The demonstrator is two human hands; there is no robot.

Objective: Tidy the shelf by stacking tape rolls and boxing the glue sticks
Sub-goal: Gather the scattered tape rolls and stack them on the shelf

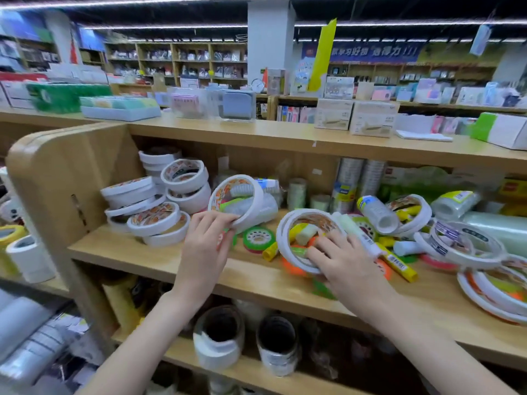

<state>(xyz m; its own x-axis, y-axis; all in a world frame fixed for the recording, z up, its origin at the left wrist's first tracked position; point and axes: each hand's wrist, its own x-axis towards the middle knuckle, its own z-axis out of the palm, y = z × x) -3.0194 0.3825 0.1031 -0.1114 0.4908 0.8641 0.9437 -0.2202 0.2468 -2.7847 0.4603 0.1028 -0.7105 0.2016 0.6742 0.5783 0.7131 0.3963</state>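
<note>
White tape roll (241, 201), tilted at shelf (171, 260) centre, pinched at its rim by my left hand (205, 240); right hand (339, 258) grips thin rolls (302, 240) at 3 o'clock. Glue sticks (397, 262) nested inside could spill out if I lift.

White tape rolls (155, 208) lie heaped at the shelf's (148, 250) left end. One wide roll (238, 199) stands tilted; thinner rings (306, 240) lean mid-shelf. Yellow glue sticks (397, 263) (some capped white) lie scattered among green and orange rolls (258, 238).
</note>
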